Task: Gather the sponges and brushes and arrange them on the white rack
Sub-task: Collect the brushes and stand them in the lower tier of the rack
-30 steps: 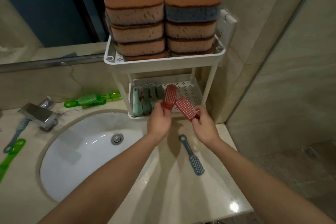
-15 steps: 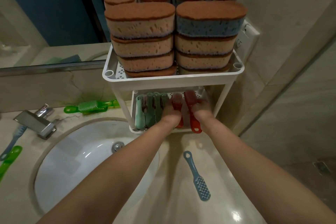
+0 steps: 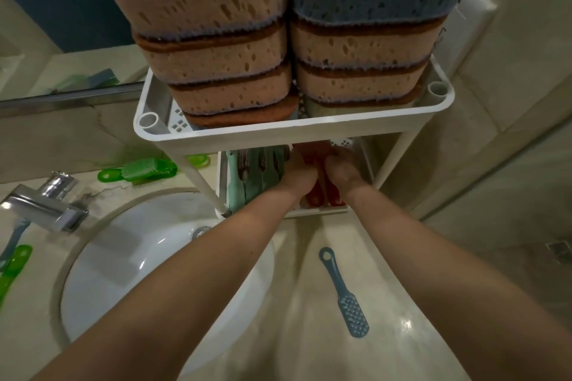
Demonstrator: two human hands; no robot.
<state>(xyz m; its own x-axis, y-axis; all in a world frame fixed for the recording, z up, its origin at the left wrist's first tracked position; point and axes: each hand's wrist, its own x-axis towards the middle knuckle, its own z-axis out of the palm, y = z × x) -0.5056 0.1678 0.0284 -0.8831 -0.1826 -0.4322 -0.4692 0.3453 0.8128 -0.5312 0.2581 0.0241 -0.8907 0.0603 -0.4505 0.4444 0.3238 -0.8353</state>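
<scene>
The white rack (image 3: 278,134) stands at the back of the counter, its top tier stacked with orange and blue sponges (image 3: 210,49). Both my hands reach into the lower tier. My left hand (image 3: 298,178) and my right hand (image 3: 342,172) each hold a red brush (image 3: 315,195) standing on edge, to the right of a row of teal brushes (image 3: 247,176). My fingertips are hidden under the top tier. A blue brush (image 3: 346,294) lies on the counter below my right arm. Green brushes (image 3: 145,168) lie behind the basin.
A white basin (image 3: 130,263) fills the counter's left half, with a chrome tap (image 3: 43,204) at its left. Another blue brush (image 3: 14,238) and green brush (image 3: 15,266) lie at the far left edge. Tiled walls close in on the right; a mirror (image 3: 62,25) is behind.
My hands have pushed the two red brushes deeper into the lower tier and stood them beside the teal ones. The view has moved closer to the rack.
</scene>
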